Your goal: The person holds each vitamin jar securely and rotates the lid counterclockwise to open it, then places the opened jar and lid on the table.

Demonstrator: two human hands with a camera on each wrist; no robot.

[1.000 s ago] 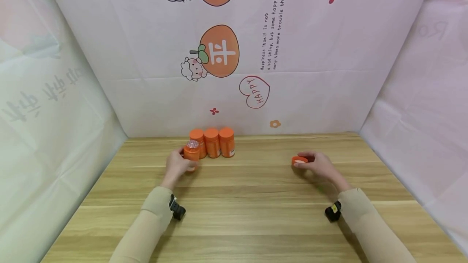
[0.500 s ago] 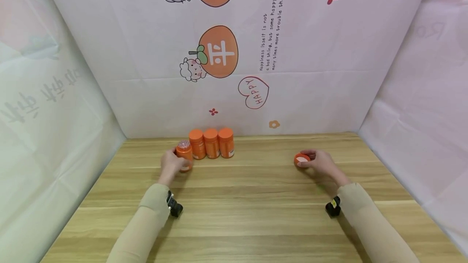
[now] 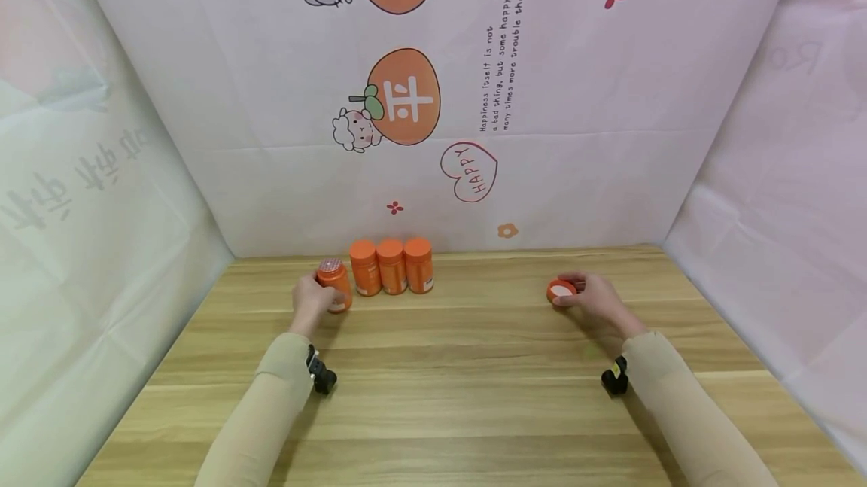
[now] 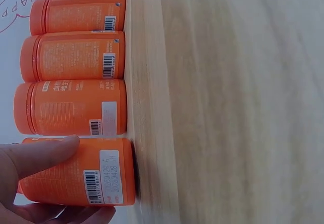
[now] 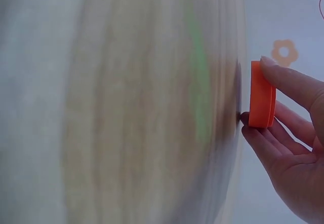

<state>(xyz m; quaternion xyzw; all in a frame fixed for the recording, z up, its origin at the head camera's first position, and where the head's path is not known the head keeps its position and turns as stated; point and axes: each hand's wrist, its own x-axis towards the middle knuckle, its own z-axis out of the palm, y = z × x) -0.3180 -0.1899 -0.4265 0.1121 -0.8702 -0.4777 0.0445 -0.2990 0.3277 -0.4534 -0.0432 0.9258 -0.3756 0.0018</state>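
Observation:
My left hand (image 3: 311, 300) grips an orange bottle (image 3: 336, 285) whose lid is off; a patterned silvery seal covers its mouth. In the left wrist view the thumb lies along the near side of this bottle (image 4: 96, 173), with fingers curled underneath, and a white date label and barcode face the camera. Far to the right, my right hand (image 3: 597, 297) pinches an orange lid (image 3: 561, 292) by its rim, its pale inner face turned up. The right wrist view has the lid (image 5: 261, 95) between thumb and fingertips, close over the table.
Three capped orange bottles (image 3: 391, 267) stand in a row beside the held one, near the back wall. The wood-grain table (image 3: 447, 381) meets a white printed sheet (image 3: 576, 171) at the back, with more sheeting at both sides.
The left hand has carried the open bottle leftward, away from in front of the capped row to its left end. The right hand has shifted the lid slightly right and back.

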